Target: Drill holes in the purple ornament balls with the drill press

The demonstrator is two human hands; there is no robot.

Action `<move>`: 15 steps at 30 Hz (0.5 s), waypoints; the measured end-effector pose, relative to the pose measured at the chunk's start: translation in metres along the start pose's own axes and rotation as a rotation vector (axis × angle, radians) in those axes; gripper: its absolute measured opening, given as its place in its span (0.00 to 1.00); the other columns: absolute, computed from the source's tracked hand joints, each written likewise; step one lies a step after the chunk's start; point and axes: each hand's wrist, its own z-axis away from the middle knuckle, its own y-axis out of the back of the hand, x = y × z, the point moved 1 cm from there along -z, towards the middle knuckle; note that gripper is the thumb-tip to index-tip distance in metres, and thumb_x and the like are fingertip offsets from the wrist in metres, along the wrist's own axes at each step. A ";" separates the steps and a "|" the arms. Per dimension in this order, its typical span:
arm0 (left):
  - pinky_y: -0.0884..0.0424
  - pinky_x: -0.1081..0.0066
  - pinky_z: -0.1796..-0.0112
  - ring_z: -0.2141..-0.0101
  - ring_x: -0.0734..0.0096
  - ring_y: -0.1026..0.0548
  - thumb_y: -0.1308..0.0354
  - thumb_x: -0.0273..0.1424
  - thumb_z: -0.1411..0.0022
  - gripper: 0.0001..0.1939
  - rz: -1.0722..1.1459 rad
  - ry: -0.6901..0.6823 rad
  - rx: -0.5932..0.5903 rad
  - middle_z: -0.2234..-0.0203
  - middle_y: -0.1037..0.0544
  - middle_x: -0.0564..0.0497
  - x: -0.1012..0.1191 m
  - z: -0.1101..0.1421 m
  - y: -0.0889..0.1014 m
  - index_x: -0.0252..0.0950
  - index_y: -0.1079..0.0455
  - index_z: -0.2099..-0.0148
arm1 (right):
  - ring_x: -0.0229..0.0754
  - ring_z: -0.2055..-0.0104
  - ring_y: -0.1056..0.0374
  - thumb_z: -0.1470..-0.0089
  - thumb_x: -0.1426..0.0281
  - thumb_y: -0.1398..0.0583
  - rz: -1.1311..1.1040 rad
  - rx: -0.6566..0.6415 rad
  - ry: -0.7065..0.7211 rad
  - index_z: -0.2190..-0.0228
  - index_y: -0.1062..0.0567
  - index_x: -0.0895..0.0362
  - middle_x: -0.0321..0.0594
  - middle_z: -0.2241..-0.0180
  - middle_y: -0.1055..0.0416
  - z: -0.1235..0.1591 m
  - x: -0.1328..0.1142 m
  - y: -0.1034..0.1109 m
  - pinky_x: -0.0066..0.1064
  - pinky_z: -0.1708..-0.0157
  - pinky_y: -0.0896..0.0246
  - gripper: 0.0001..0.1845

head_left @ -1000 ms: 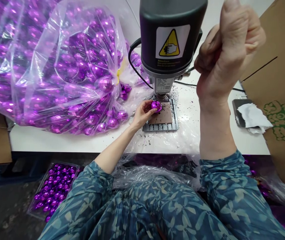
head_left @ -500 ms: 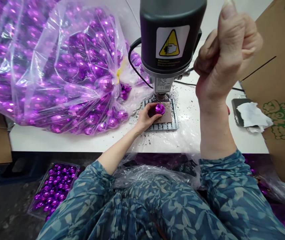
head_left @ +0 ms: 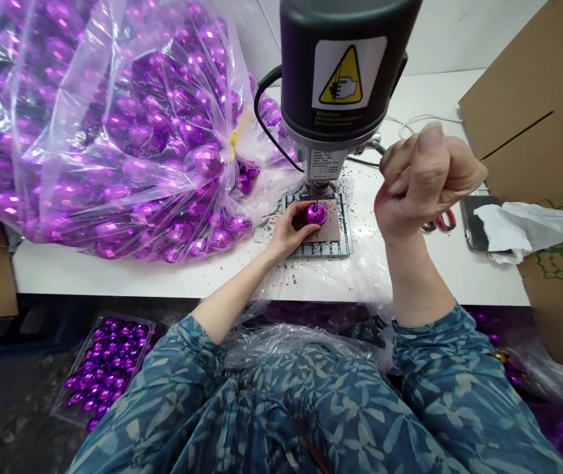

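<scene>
My left hand [head_left: 288,230] pinches a shiny purple faceted ball [head_left: 316,214] between thumb and fingers. The ball sits on a small brown board [head_left: 329,230] over the slotted metal base [head_left: 344,250] of a bench drill press [head_left: 333,79]. Right above the ball is the drill bit [head_left: 317,203]; whether its tip touches or enters the ball I cannot tell. My right hand [head_left: 424,181] is closed in a fist around the press's feed lever [head_left: 376,145], whose outer end is hidden in the fingers.
A large tied plastic bag [head_left: 128,145] of purple balls fills the table's left. Behind my right wrist lie red-handled scissors [head_left: 445,220], near a dark device [head_left: 476,224] under white tissue [head_left: 513,227]. A cardboard box [head_left: 538,145] stands right. Below left is a tray [head_left: 106,368] of purple balls.
My right hand has come down and slightly left with the lever, uncovering the scissors. My left hand keeps its hold on the ball. The view has shifted slightly.
</scene>
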 end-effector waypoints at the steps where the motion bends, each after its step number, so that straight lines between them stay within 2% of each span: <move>1: 0.22 0.57 0.43 0.45 0.55 0.18 0.28 0.47 0.36 0.28 -0.006 -0.009 -0.002 0.46 0.17 0.42 -0.001 0.000 0.000 0.39 0.29 0.40 | 0.27 0.87 0.59 0.41 0.47 0.36 0.014 -0.011 0.014 0.85 0.58 0.56 0.30 0.89 0.65 0.002 0.003 0.002 0.32 0.84 0.63 0.44; 6: 0.22 0.59 0.42 0.45 0.56 0.18 0.29 0.47 0.35 0.29 -0.014 -0.033 0.003 0.46 0.17 0.41 -0.002 0.001 0.000 0.38 0.29 0.40 | 0.28 0.87 0.61 0.41 0.45 0.38 0.074 -0.045 0.052 0.85 0.59 0.55 0.30 0.89 0.66 0.010 0.014 0.011 0.34 0.83 0.60 0.44; 12: 0.23 0.58 0.42 0.45 0.56 0.18 0.29 0.46 0.35 0.28 -0.026 -0.039 0.011 0.45 0.17 0.41 -0.002 0.001 0.000 0.38 0.29 0.39 | 0.29 0.87 0.60 0.40 0.57 0.36 -0.027 -0.070 0.132 0.87 0.58 0.57 0.30 0.90 0.61 0.021 0.020 0.021 0.34 0.83 0.62 0.41; 15: 0.23 0.59 0.42 0.45 0.56 0.18 0.28 0.44 0.35 0.27 -0.033 -0.035 0.020 0.46 0.17 0.42 -0.001 0.001 0.000 0.38 0.28 0.40 | 0.29 0.88 0.61 0.40 0.56 0.36 -0.055 -0.059 0.147 0.88 0.56 0.57 0.29 0.91 0.62 0.019 0.018 0.017 0.33 0.84 0.64 0.41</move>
